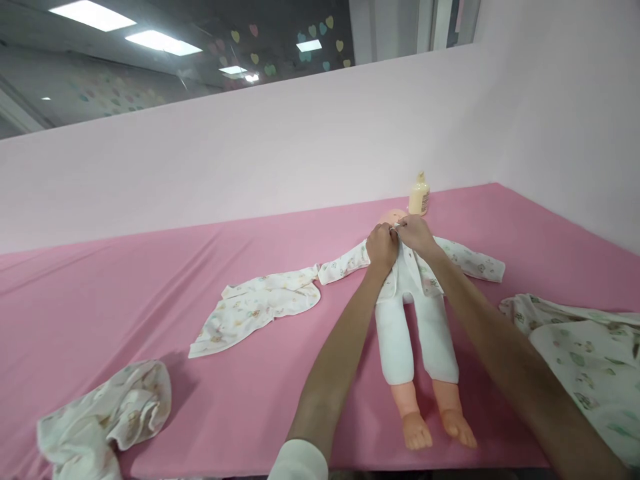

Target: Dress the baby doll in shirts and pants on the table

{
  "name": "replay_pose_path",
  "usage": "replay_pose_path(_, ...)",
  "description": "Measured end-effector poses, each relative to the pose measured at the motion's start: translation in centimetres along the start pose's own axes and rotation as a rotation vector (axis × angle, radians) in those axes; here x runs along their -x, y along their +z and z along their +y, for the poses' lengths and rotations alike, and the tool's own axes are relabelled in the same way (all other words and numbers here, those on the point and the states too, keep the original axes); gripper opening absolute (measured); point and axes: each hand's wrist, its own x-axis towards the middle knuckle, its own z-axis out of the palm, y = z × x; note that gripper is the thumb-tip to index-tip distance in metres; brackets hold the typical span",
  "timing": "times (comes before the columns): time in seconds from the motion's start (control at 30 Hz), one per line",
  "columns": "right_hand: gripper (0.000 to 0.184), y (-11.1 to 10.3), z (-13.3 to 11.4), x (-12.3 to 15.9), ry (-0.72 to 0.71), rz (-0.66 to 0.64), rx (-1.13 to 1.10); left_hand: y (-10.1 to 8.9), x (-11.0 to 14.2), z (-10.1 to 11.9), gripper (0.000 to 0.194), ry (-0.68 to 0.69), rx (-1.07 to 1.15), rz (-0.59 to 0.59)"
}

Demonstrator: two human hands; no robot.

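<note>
A baby doll (417,333) lies on its back on the pink-covered table, its feet toward me. It has white legs and a printed baby jacket (475,260) with both sleeves spread out. At the jacket's neck, my left hand (383,245) is closed on the collar edge. My right hand (416,233) pinches the same neckline from the other side, and the two hands nearly touch. Below them the jacket front hangs apart over the doll's white body. My hands cover much of the doll's head and the exact spot they grip.
A cream pump bottle (419,195) stands behind the doll's head. Left of the doll lies a flat printed garment (260,307), with a crumpled cloth (107,413) at the near left. A printed cloth (585,367) lies at the right. Pale walls (300,153) border the pink table (225,413).
</note>
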Motion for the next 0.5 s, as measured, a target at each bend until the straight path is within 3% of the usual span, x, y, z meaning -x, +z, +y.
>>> replay_pose_path(0.23,0.033,-0.8,0.3,0.0,0.129,-0.024,-0.231,0.5,-0.6,-1.1,0.023,0.147,0.066,-0.011)
replay_pose_path(0.5,0.030,-1.5,0.6,0.2,0.186,-0.061,-0.303,0.5,-0.6,-1.1,0.024,0.052,0.243,0.043)
